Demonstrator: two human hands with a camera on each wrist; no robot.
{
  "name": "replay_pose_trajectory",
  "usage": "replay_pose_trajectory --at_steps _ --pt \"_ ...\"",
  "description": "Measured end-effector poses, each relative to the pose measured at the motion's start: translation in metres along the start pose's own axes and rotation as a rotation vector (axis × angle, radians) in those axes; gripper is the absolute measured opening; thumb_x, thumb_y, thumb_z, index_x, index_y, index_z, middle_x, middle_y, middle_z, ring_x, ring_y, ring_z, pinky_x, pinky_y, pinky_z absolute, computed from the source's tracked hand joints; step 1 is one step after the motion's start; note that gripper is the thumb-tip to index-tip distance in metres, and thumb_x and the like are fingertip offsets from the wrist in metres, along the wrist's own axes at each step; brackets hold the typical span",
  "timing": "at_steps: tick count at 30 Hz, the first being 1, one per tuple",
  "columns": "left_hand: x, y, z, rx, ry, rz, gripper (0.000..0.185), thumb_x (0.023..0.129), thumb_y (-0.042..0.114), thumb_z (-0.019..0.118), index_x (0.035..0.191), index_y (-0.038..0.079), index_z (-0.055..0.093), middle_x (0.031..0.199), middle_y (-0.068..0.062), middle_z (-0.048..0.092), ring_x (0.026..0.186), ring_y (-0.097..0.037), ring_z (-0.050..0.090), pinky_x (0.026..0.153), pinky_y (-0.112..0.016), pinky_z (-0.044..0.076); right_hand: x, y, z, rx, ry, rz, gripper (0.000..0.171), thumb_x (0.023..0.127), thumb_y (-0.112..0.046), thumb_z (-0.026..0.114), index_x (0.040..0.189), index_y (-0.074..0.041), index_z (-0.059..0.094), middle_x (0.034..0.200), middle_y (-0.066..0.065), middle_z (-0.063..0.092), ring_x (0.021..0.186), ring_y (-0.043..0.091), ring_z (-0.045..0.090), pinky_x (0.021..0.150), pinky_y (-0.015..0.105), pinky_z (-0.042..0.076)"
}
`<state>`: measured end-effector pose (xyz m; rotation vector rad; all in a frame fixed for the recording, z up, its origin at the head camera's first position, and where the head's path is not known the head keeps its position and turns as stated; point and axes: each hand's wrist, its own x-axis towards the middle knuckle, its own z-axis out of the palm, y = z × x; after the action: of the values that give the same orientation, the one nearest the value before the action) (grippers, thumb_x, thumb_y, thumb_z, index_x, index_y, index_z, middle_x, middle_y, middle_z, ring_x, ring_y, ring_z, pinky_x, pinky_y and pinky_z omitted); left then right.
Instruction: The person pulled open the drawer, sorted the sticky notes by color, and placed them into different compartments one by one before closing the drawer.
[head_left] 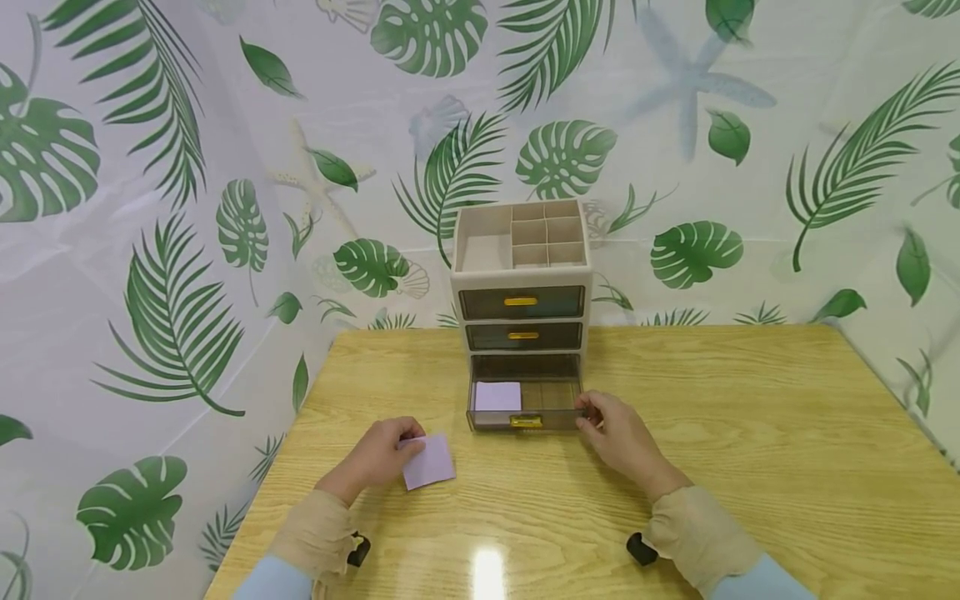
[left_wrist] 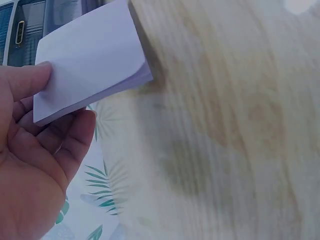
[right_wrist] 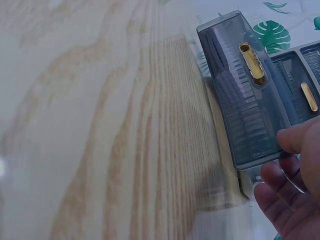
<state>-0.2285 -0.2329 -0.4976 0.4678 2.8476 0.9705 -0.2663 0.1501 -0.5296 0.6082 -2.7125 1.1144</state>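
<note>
Sticky pad pinched beside the open drawer

Left hand (head_left: 378, 457) fingers (left_wrist: 30, 80) pinch the lilac notepad (head_left: 429, 461); right hand (head_left: 621, 436) fingers grip the open bottom drawer's (head_left: 525, 406) corner.

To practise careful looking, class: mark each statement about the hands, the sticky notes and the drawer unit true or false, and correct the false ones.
1. The left hand holds a lilac pad of sticky notes. True.
2. The bottom drawer is pulled out. True.
3. The open drawer is empty. False: a second lilac pad lies in its left part.
4. The right hand rests on the top drawer. False: it touches the bottom drawer's right front corner.
5. The drawer unit stands on a wooden table. True.
</note>
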Motion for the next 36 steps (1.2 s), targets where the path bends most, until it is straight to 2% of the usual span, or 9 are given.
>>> replay_pose_trajectory --at_steps 5,10,18,28,36 --pt "0.006 0.008 -0.009 -0.067 0.041 0.020 0.004 0.096 0.010 0.060 0.094 0.010 0.063 0.085 0.001 0.061 0.073 -0.012 0.055 0.064 -0.028 0.048 0.001 0.000 0.001 -0.005 0.005 -0.006 0.013 0.092 -0.009 0.065 0.105 -0.010 0.061 0.088 -0.002 0.057 0.077 0.011 0.055 0.068 0.032 0.050" --pt "0.016 0.019 -0.019 -0.094 0.064 0.063 0.006 0.097 0.011 0.057 0.096 0.008 0.062 0.086 -0.001 0.062 0.073 -0.012 0.057 0.064 -0.028 0.049 0.001 0.001 0.001 0.003 0.007 -0.010 0.014 0.092 -0.007 0.065 0.105 -0.008 0.062 0.088 -0.001 0.058 0.078 0.012 0.056 0.067 0.032 0.050" --pt "0.039 0.047 -0.032 -0.043 0.125 0.114 0.009 0.098 0.013 0.056 0.098 0.009 0.064 0.089 -0.001 0.064 0.075 -0.011 0.058 0.068 -0.029 0.050 0.001 0.002 0.001 0.000 0.004 0.003 0.015 0.092 -0.007 0.065 0.106 -0.006 0.062 0.089 -0.001 0.058 0.078 0.012 0.056 0.068 0.033 0.051" --pt "0.077 0.077 -0.032 0.021 0.198 0.211 0.011 0.098 0.013 0.057 0.100 0.008 0.067 0.091 -0.003 0.066 0.077 -0.013 0.058 0.071 -0.032 0.049 0.001 0.003 0.002 0.008 -0.006 0.012 0.016 0.092 -0.008 0.065 0.108 -0.006 0.062 0.091 -0.001 0.058 0.080 0.013 0.056 0.069 0.033 0.050" --pt "0.101 0.093 -0.025 0.050 0.179 0.233 0.012 0.098 0.015 0.057 0.103 0.009 0.066 0.096 -0.002 0.067 0.084 -0.014 0.059 0.077 -0.033 0.049 0.000 0.003 0.001 -0.010 0.010 -0.008 0.015 0.092 -0.006 0.064 0.107 -0.006 0.063 0.089 -0.001 0.057 0.079 0.013 0.056 0.068 0.033 0.050"
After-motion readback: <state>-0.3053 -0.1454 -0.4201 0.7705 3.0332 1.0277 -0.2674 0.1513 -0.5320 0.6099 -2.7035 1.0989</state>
